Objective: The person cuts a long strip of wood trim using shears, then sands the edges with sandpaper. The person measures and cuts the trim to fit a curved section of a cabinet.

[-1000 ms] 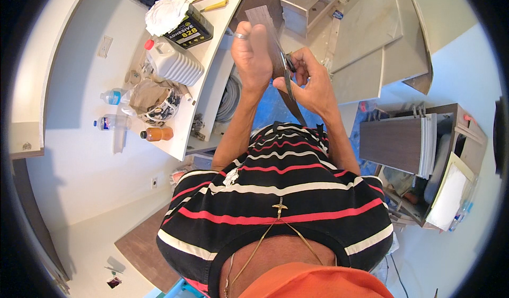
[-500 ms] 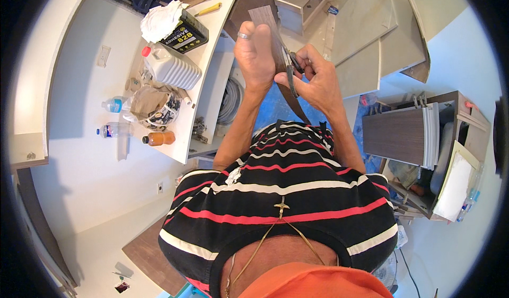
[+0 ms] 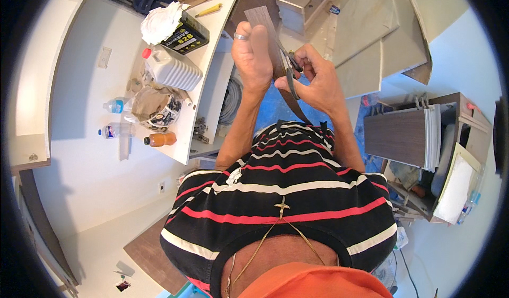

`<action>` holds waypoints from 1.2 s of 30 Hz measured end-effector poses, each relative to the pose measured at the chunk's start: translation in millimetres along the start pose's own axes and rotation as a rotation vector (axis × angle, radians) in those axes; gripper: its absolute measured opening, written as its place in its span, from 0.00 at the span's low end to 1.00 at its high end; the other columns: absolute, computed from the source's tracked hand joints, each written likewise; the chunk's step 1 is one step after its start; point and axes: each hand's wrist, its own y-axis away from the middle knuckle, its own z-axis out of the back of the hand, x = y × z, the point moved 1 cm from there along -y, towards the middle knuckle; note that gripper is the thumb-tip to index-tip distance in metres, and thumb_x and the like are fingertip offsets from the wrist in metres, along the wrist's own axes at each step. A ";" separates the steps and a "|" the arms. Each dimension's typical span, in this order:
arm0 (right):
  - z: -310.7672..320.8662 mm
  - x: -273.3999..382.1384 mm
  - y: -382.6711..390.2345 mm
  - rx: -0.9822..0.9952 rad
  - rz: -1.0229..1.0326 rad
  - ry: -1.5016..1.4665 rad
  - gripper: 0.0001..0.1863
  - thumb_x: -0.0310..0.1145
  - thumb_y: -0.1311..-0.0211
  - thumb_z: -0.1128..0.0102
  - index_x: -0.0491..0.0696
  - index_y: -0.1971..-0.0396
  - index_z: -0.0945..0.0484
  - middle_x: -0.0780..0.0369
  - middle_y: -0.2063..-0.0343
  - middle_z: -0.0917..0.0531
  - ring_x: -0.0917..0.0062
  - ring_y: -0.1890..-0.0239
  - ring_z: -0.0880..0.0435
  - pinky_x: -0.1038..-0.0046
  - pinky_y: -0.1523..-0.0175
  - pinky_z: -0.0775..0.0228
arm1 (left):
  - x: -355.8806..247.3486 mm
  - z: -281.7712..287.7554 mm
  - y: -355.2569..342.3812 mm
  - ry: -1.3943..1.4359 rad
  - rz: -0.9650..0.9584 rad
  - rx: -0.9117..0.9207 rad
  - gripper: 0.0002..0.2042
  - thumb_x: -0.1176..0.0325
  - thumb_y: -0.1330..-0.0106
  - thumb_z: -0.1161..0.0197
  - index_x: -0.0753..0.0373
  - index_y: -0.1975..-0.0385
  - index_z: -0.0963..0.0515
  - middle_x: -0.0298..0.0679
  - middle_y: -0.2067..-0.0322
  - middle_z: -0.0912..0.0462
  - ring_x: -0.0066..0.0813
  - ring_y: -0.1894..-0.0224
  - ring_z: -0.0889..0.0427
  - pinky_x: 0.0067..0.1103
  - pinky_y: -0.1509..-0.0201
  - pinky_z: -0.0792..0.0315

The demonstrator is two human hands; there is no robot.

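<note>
My left hand [image 3: 253,59] is closed on a long, thin strip of wood-grain edging [image 3: 261,18], its thumb lying along it. The strip's pale end rises past the fingertips, and its darker tail hangs down toward my waist. In my right hand [image 3: 318,80] is a pair of scissors [image 3: 290,78] with dark handles, gripped by the thumb and fingers. The blades lie against the strip's right edge, close to my left thumb. Whether they are cutting into it cannot be made out.
On the left, a white counter [image 3: 183,133] bears a black adhesive can [image 3: 186,35], a white jug [image 3: 172,67], a bag [image 3: 154,107] and bottles. Grey boards [image 3: 366,27] lean at the far right. Below them stands a cabinet [image 3: 450,112] with dark panels.
My left hand and the strip have shifted slightly left. The scissors sit a little lower along the strip's edge. Both hands keep their holds.
</note>
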 end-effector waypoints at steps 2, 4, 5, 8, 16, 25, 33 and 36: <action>1.2 -0.3 -1.9 0.020 -0.005 -0.039 0.27 0.47 0.58 0.19 0.47 0.71 0.29 0.73 0.84 0.32 0.91 0.81 0.44 0.82 0.77 0.53 | -0.1 0.7 -1.7 -0.022 -0.015 0.008 0.10 0.73 0.27 0.48 0.58 0.74 0.36 0.21 0.77 0.37 0.08 0.73 0.42 0.12 0.74 0.45; 1.6 0.2 -3.0 0.029 -0.022 -0.016 0.27 0.47 0.58 0.19 0.47 0.71 0.28 0.73 0.83 0.31 0.91 0.81 0.44 0.82 0.77 0.53 | 0.8 1.8 -2.7 -0.008 -0.017 0.007 0.10 0.74 0.27 0.49 0.58 0.74 0.36 0.21 0.78 0.38 0.08 0.74 0.42 0.13 0.74 0.46; 1.4 0.4 -3.6 0.032 -0.030 -0.004 0.27 0.47 0.57 0.19 0.47 0.71 0.28 0.73 0.83 0.31 0.91 0.81 0.43 0.82 0.77 0.53 | 1.7 2.3 -3.0 0.000 -0.005 0.004 0.11 0.74 0.27 0.49 0.58 0.74 0.37 0.21 0.78 0.38 0.08 0.74 0.43 0.13 0.74 0.47; 0.9 1.2 -4.2 0.024 -0.033 -0.026 0.26 0.47 0.57 0.19 0.47 0.72 0.28 0.73 0.84 0.32 0.91 0.82 0.44 0.81 0.77 0.53 | 4.6 3.5 -3.4 -0.006 0.005 -0.004 0.11 0.75 0.28 0.49 0.58 0.75 0.38 0.21 0.78 0.39 0.08 0.74 0.43 0.13 0.75 0.47; -5.4 4.9 -3.4 0.004 -0.148 0.033 0.29 0.53 0.61 0.19 0.45 0.74 0.26 0.64 0.83 0.23 0.79 0.80 0.25 0.75 0.74 0.34 | 6.4 8.2 -1.4 0.020 0.083 -0.001 0.09 0.64 0.24 0.49 0.59 0.68 0.32 0.29 0.74 0.25 0.11 0.74 0.31 0.12 0.70 0.34; -2.0 6.0 -8.0 0.032 -0.058 0.019 0.28 0.49 0.59 0.19 0.47 0.74 0.29 0.70 0.84 0.29 0.87 0.81 0.38 0.79 0.76 0.47 | 13.9 13.2 -0.7 0.005 -0.046 0.053 0.08 0.66 0.24 0.49 0.61 0.66 0.32 0.29 0.72 0.24 0.11 0.72 0.31 0.12 0.69 0.33; -4.6 9.6 -7.6 0.012 -0.054 -0.009 0.28 0.49 0.58 0.19 0.48 0.76 0.32 0.74 0.85 0.35 0.90 0.81 0.46 0.81 0.77 0.54 | 7.5 13.1 2.0 0.045 0.018 0.060 0.08 0.66 0.24 0.50 0.61 0.66 0.31 0.29 0.72 0.24 0.10 0.72 0.32 0.12 0.69 0.34; -5.5 12.1 -5.4 0.010 -0.076 0.005 0.28 0.49 0.58 0.19 0.47 0.75 0.30 0.71 0.85 0.32 0.87 0.81 0.40 0.79 0.76 0.48 | 6.1 12.2 3.9 0.064 0.048 0.034 0.08 0.65 0.24 0.50 0.60 0.67 0.31 0.29 0.72 0.24 0.11 0.72 0.30 0.12 0.69 0.33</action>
